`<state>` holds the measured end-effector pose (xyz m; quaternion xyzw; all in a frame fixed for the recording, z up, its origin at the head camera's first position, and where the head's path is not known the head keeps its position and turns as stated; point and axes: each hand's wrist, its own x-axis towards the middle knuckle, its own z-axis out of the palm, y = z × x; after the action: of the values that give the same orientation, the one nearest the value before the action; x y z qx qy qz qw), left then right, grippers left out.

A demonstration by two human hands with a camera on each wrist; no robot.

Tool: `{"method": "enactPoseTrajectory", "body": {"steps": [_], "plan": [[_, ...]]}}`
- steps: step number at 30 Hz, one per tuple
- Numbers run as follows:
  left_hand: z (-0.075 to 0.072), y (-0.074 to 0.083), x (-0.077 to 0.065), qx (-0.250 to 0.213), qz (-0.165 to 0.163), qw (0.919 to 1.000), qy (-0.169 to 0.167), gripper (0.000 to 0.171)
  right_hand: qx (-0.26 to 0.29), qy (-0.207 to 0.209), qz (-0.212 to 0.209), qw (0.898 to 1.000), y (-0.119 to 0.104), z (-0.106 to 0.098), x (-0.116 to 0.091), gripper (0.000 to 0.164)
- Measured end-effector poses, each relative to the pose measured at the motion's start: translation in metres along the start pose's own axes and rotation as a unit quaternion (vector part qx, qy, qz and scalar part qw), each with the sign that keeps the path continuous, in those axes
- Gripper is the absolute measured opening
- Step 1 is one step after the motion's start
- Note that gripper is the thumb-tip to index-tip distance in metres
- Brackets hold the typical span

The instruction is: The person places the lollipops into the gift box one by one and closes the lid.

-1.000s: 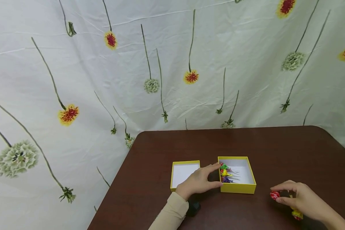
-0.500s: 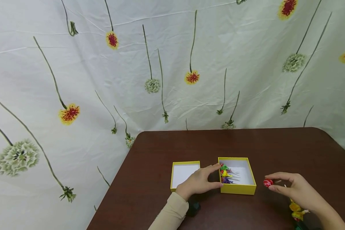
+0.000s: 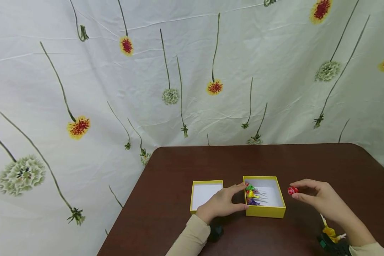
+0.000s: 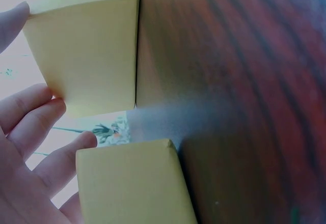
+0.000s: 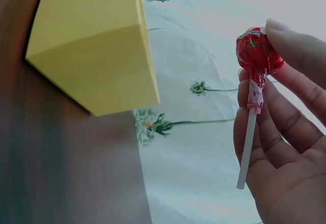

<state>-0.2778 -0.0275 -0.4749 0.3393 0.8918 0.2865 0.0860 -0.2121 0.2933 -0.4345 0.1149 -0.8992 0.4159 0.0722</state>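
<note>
My right hand (image 3: 323,199) pinches a red-wrapped lollipop (image 3: 292,191) between thumb and fingertips, to the right of the yellow box (image 3: 265,212). In the right wrist view, the lollipop's white stick (image 5: 247,150) points down in front of the palm. My left hand (image 3: 222,202) rests against the box's left side, thumb at the front corner and a finger farther back along the rim. Inside the box lie a green lollipop (image 3: 250,187), a yellow lollipop (image 3: 251,194) and a purple lollipop (image 3: 252,202), heads to the left and sticks to the right.
A shallow yellow-edged lid (image 3: 206,195) with a white inside lies left of the box, partly behind the left hand. A yellow-wrapped lollipop (image 3: 329,232) lies beside the right wrist, partly covered. The brown table (image 3: 179,234) meets a flowered cloth (image 3: 140,78) behind.
My right hand has carried the red lollipop left and away from me, closer to the box and farther from the yellow-wrapped candy. The left hand keeps its place at the box.
</note>
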Motion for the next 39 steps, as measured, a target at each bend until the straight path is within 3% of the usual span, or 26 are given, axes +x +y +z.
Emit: {"method": "enactPoseTrajectory", "body": {"steps": [9, 18, 29, 34, 39], "plan": [[0.001, 0.0, 0.001, -0.009, -0.001, 1.0, -0.001, 0.072, 0.035, -0.004, 0.012, 0.999, -0.012, 0.005, 0.014, 0.029], [0.0, -0.001, 0.001, -0.009, -0.005, 0.9999, 0.001, 0.071, -0.016, -0.005, -0.02, 1.0, -0.024, 0.021, 0.034, 0.021], [0.002, -0.001, 0.002, -0.013, -0.006, 0.9999, 0.003, 0.07, 0.056, -0.097, -0.048, 0.993, -0.03, 0.052, 0.054, 0.019], [0.001, 0.0, 0.002, -0.005, 0.0, 1.0, 0.003, 0.069, 0.06, -0.129, -0.041, 0.989, -0.026, 0.064, 0.056, 0.018], [0.0, 0.001, 0.001, -0.001, 0.0, 1.0, 0.003, 0.068, 0.043, -0.135, -0.049, 0.989, -0.024, 0.07, 0.058, 0.014]]}}
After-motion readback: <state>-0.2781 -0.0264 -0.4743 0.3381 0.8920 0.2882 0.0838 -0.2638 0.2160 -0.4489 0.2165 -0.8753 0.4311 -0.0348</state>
